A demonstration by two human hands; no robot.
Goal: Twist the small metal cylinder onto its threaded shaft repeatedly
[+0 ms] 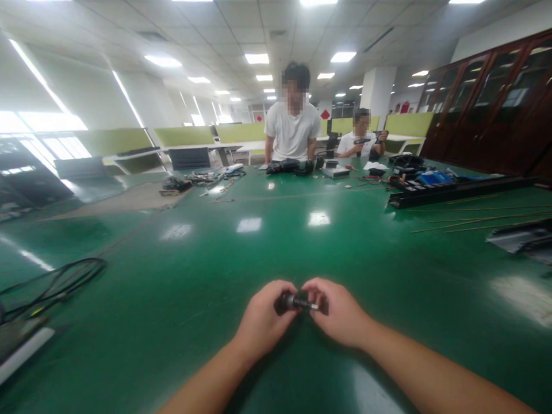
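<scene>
A small dark cylindrical part with a thin metal tip pointing right is held just above the green table. My left hand wraps round its thicker, dark end. Beside it, my right hand has its fingers curled near the metal tip; whether they touch it or hold anything of their own is hard to make out. The two hands nearly meet at the fingertips.
Black cables lie at the left. Across the table are dark tools, a black rail and thin rods. One person stands opposite; another person sits behind, holding a tool.
</scene>
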